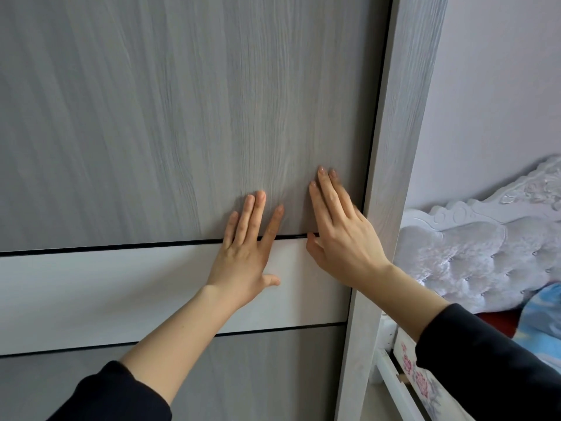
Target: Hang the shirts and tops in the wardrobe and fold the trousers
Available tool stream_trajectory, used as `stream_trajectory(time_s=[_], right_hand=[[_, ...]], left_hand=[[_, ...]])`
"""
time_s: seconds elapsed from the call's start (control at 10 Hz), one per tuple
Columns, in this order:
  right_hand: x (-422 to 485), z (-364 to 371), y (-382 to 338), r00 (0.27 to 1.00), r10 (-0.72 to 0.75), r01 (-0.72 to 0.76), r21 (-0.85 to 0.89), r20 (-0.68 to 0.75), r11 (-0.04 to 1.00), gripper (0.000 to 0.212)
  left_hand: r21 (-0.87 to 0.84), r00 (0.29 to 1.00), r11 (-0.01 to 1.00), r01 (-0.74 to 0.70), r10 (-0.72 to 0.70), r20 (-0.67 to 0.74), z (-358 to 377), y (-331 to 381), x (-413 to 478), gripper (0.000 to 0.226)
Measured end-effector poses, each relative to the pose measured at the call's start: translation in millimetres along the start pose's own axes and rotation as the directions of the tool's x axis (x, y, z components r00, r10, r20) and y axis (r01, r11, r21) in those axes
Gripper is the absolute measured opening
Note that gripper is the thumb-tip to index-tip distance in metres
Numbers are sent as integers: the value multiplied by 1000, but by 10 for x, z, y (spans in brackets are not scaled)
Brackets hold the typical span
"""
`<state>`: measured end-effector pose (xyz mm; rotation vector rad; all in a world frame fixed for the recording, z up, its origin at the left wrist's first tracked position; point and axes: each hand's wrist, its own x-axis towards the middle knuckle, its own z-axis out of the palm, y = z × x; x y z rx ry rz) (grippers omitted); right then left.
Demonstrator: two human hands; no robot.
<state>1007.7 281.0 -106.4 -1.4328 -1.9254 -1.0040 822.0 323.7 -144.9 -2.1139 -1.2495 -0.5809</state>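
Note:
The wardrobe's sliding door (pixel 170 123) fills most of the view, grey wood grain with a white band (pixel 115 293) across its middle. It sits flush against the grey side frame (pixel 397 147) at the right. My left hand (pixel 247 250) lies flat on the door with straight fingers, palm across the seam between the grey panel and the white band. My right hand (pixel 337 232) presses flat on the door next to the frame, fingers straight and pointing up. No clothes or hangers are in view.
To the right of the wardrobe stands a white tufted headboard (pixel 479 256) against a pale wall. Blue bedding (pixel 543 323) and a red cloth (pixel 498 323) lie below it. A white bed rail with a floral panel (pixel 416 378) runs at the lower right.

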Motion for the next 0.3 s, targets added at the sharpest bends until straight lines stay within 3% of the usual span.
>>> stream_trajectory(time_s=[0.1, 0.2, 0.3], right_hand=[[-8, -58, -12, 999, 32, -34, 129, 17, 991, 73], [-36, -223, 44, 995, 100, -86, 378, -17, 922, 69], [-83, -630, 113, 943, 330, -213, 680, -46, 702, 63]], left_hand=[[-11, 1000, 1000, 9, -9, -2, -15, 1, 8, 150], [-48, 999, 998, -28, 26, -33, 36, -51, 1, 148], [-93, 997, 996, -10, 3, -72, 84, -33, -5, 142]])
